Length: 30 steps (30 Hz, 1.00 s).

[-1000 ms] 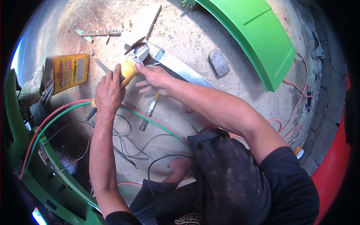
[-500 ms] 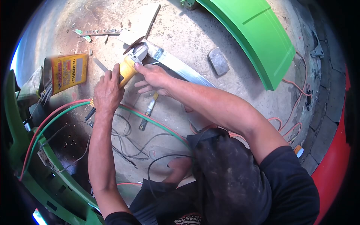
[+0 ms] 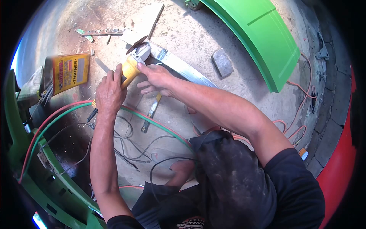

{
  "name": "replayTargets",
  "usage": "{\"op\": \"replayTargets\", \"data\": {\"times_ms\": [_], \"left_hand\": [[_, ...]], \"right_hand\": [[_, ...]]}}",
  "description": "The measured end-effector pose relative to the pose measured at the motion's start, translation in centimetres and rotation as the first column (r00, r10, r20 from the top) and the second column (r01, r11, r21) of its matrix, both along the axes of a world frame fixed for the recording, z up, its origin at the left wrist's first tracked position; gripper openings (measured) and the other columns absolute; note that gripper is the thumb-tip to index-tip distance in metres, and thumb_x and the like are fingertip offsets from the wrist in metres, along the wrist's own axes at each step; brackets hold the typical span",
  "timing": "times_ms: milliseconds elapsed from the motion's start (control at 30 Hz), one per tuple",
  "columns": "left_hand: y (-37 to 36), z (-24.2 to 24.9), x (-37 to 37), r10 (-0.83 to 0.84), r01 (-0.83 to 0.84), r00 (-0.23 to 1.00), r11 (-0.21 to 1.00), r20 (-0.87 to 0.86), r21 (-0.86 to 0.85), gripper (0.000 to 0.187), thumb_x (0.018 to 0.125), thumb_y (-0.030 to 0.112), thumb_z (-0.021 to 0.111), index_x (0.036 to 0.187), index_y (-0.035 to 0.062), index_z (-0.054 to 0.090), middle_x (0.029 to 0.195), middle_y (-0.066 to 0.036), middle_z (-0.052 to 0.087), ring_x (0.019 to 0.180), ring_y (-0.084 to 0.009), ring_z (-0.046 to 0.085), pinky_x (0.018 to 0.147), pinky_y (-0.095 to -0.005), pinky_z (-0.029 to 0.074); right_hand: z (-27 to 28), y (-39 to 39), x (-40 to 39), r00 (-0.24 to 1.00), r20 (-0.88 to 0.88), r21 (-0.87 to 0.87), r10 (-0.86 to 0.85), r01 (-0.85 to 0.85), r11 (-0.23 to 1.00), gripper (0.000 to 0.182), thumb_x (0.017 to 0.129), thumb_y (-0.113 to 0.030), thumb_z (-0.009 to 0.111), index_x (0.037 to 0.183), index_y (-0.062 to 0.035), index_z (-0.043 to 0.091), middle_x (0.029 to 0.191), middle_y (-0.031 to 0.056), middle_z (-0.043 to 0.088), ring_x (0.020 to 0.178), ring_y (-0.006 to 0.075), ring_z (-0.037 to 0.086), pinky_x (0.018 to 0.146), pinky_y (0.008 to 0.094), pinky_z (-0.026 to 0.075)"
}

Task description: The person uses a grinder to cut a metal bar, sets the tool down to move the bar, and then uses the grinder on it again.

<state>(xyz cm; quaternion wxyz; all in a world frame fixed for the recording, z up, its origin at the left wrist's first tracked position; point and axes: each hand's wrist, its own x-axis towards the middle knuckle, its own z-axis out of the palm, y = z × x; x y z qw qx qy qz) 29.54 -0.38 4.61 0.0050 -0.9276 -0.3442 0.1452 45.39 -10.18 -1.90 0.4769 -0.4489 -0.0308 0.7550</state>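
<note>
A yellow angle grinder [image 3: 131, 70] is held over the floor, its disc [image 3: 135, 45] at the end of a metal bar [image 3: 187, 70]. My left hand [image 3: 110, 90] wraps around the grinder's rear body. Against the body near the gear head presses the thumb of my right hand [image 3: 157, 79], while its other fingers hang loosely below. The bar slants down to the right and passes behind my right forearm. A flat pale metal piece [image 3: 146, 23] lies beyond the disc. Where exactly the disc meets the metal is hard to make out.
A yellow thinner can [image 3: 71, 74] stands at left. Red and green hoses [image 3: 156, 124] and dark cables cross the floor under my arms. A grey block [image 3: 222, 63] and a large green panel [image 3: 263, 38] lie to the right; another green part [image 3: 63, 183] is at lower left.
</note>
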Motion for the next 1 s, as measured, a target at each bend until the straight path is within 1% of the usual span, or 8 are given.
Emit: {"op": "replayTargets", "data": {"times_ms": [133,200,333,400,833,933,1000], "left_hand": [[0.08,0.14,0.04,-0.009,0.009,1.0,1.0,-0.002,-0.001,0.083,0.074,0.01,0.08,0.147,0.0127,0.042,0.112,-0.015,0.06,0.1,-0.0361,0.064,0.084,-0.0467,0.055],[0.0,0.38,0.17,-0.001,0.001,1.0,1.0,-0.031,-0.008,0.083,0.074,0.011,0.08,0.147,0.0126,0.042,0.112,-0.015,0.06,0.1,-0.036,0.064,0.084,-0.0464,0.055],[0.1,0.05,-0.17,-0.009,0.009,1.0,1.0,-0.005,-0.003,0.083,0.074,0.011,0.08,0.147,0.0128,0.041,0.112,-0.015,0.06,0.1,-0.036,0.064,0.083,-0.0465,0.055],[0.13,0.06,-0.17,-0.017,0.016,1.0,1.0,-0.016,-0.004,0.083,0.074,0.011,0.08,0.148,0.013,0.041,0.112,-0.015,0.06,0.1,-0.0359,0.064,0.083,-0.0466,0.055],[0.4,0.1,0.35,-0.035,0.035,0.999,0.999,0.001,0.008,0.082,0.076,0.013,0.081,0.148,0.0126,0.042,0.111,-0.015,0.061,0.099,-0.0358,0.064,0.082,-0.0461,0.054],[0.47,0.04,0.37,-0.028,0.028,0.999,1.0,-0.017,0.001,0.082,0.076,0.014,0.081,0.148,0.0126,0.041,0.111,-0.015,0.061,0.098,-0.0356,0.064,0.082,-0.0457,0.054],[0.58,-0.06,0.21,-0.054,0.054,0.998,0.998,0.011,0.012,0.082,0.076,0.015,0.081,0.148,0.0125,0.041,0.11,-0.015,0.061,0.098,-0.0355,0.064,0.082,-0.0453,0.054]], "right_hand": [[0.19,0.05,-0.05,1.0,0.005,-0.021,-0.009,0.009,1.0,0.081,0.104,-0.052,0.05,0.155,0.0065,0.027,0.159,0.023,0.033,0.13,0.0451,0.055,0.096,0.0516,0.058],[0.18,-0.03,-0.17,0.999,0.046,-0.03,-0.017,0.018,0.999,0.078,0.104,-0.05,0.051,0.151,0.009,0.029,0.153,0.0289,0.038,0.126,0.0434,0.059,0.092,0.0502,0.06],[0.09,-0.04,-0.08,0.999,0.032,0.0,-0.006,0.006,1.0,0.079,0.104,-0.05,0.052,0.15,0.0099,0.029,0.154,0.0284,0.038,0.124,0.0431,0.06,0.09,0.0494,0.061],[0.15,-0.03,-0.03,1.0,0.018,-0.016,0.003,-0.002,1.0,0.08,0.105,-0.052,0.05,0.154,0.0068,0.027,0.158,0.0226,0.035,0.129,0.0449,0.055,0.096,0.0508,0.058],[0.35,0.11,0.37,0.999,0.05,-0.015,-0.002,0.002,1.0,0.081,0.104,-0.054,0.05,0.154,0.0067,0.028,0.157,0.0227,0.037,0.128,0.044,0.057,0.093,0.0492,0.06],[0.01,0.07,0.33,0.998,0.059,-0.021,0.012,-0.011,1.0,0.082,0.104,-0.054,0.05,0.154,0.0066,0.028,0.157,0.0226,0.038,0.128,0.0436,0.057,0.093,0.0488,0.06],[-0.17,0.06,0.18,0.997,0.071,-0.02,-0.002,0.003,1.0,0.078,0.103,-0.055,0.051,0.149,0.0058,0.035,0.153,0.0253,0.042,0.124,0.0403,0.061,0.089,0.0491,0.061]]}}
